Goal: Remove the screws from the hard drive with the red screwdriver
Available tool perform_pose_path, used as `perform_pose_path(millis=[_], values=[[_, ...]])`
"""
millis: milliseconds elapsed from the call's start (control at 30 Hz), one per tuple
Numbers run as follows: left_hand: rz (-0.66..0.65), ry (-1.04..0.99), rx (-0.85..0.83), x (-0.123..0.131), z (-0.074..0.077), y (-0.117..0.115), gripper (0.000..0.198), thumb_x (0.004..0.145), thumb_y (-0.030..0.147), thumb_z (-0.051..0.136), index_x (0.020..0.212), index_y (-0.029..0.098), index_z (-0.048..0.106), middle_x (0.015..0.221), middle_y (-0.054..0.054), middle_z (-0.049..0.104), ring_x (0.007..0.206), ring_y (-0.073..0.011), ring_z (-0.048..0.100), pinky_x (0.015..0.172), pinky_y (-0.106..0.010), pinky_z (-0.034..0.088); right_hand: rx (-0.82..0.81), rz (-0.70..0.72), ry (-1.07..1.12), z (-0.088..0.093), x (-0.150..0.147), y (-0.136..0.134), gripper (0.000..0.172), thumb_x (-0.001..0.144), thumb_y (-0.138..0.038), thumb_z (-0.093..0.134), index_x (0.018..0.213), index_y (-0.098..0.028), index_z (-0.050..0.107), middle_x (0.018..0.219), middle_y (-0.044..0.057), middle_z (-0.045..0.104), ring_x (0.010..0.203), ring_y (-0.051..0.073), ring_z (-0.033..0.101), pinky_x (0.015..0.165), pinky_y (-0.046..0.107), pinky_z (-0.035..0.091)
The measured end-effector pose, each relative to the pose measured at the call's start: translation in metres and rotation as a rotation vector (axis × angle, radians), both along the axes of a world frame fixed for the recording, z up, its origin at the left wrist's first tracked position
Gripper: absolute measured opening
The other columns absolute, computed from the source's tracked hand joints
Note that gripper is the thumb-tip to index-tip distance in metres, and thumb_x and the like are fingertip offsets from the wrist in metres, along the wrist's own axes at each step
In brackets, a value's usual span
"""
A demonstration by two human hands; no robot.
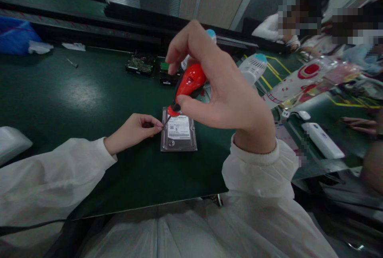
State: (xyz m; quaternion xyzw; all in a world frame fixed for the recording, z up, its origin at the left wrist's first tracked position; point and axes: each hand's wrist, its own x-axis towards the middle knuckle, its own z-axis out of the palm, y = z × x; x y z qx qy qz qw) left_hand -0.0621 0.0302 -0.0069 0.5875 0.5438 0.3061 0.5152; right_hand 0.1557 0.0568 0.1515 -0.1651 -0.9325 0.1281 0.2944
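A silver hard drive (pixel 179 140) with a white label lies flat on the green table before me. Above it, my right hand (pixel 221 86) grips a red and black screwdriver (pixel 191 80), tilted with its thin shaft pointing down and left. The tip reaches the drive's left edge. There my left hand (pixel 137 130) is closed in a pinch, thumb and forefinger together right at the tip and beside the drive. Whatever sits between those fingertips is too small to make out. My right hand covers part of the drive's upper right.
Two more drives with circuit boards (pixel 140 64) lie at the back. White bottles with blue tops (pixel 254 66) stand behind my right hand. Rightward are a patterned cylinder (pixel 299 78), a white box-shaped device (pixel 324 140) and other people. A blue bag (pixel 18 36) is at far left.
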Motion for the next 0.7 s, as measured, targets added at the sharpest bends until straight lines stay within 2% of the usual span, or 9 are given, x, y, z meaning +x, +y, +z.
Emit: perform_pose_path(millis=[133, 233, 400, 567, 700], values=[[0.01, -0.006, -0.007, 0.001, 0.0012, -0.0006, 0.03, 0.072, 0.041, 0.078, 0.087, 0.016, 0.076, 0.083, -0.005, 0.075, 0.066, -0.0152, 0.064, 0.062, -0.029, 0.05, -0.017, -0.029, 0.037, -0.0005, -0.0013, 0.0015, 0.02, 0.088, -0.025, 0.06, 0.099, -0.02, 0.044, 0.102, 0.004, 0.056, 0.093, 0.014, 0.057, 0.085, 0.029, 0.049], [0.015, 0.0, -0.008, 0.0008, 0.0011, -0.0006, 0.03, 0.072, 0.041, 0.078, 0.087, 0.016, 0.076, 0.083, -0.004, 0.075, 0.066, -0.0151, 0.063, 0.061, -0.028, 0.049, -0.043, -0.016, 0.029, 0.0002, -0.0011, 0.0026, 0.023, 0.085, -0.019, 0.061, 0.1, -0.02, 0.044, 0.099, 0.004, 0.055, 0.093, 0.015, 0.057, 0.084, 0.028, 0.05], [0.004, -0.004, -0.002, 0.0011, 0.0016, 0.0001, 0.029, 0.071, 0.04, 0.078, 0.086, 0.015, 0.076, 0.083, -0.005, 0.076, 0.066, -0.0148, 0.063, 0.061, -0.028, 0.049, -0.033, 0.0, -0.002, 0.002, -0.0001, 0.0002, 0.027, 0.08, -0.016, 0.06, 0.102, -0.017, 0.045, 0.111, 0.008, 0.053, 0.093, 0.013, 0.054, 0.074, 0.024, 0.047], [0.012, -0.015, 0.002, 0.0011, 0.001, 0.0, 0.028, 0.072, 0.039, 0.078, 0.087, 0.015, 0.077, 0.081, -0.004, 0.075, 0.064, -0.0138, 0.063, 0.061, -0.028, 0.05, 0.045, -0.021, 0.03, -0.003, -0.0021, 0.0016, 0.014, 0.091, -0.024, 0.057, 0.098, -0.016, 0.048, 0.103, 0.004, 0.057, 0.087, 0.01, 0.051, 0.083, 0.025, 0.045], [0.003, -0.006, 0.008, 0.0, -0.0012, 0.0006, 0.029, 0.073, 0.04, 0.077, 0.088, 0.015, 0.077, 0.082, -0.004, 0.075, 0.065, -0.0139, 0.063, 0.061, -0.028, 0.049, 0.01, -0.005, 0.014, -0.0022, -0.0011, 0.0022, 0.016, 0.085, -0.014, 0.058, 0.097, -0.017, 0.049, 0.105, 0.005, 0.059, 0.09, 0.011, 0.054, 0.082, 0.024, 0.046]])
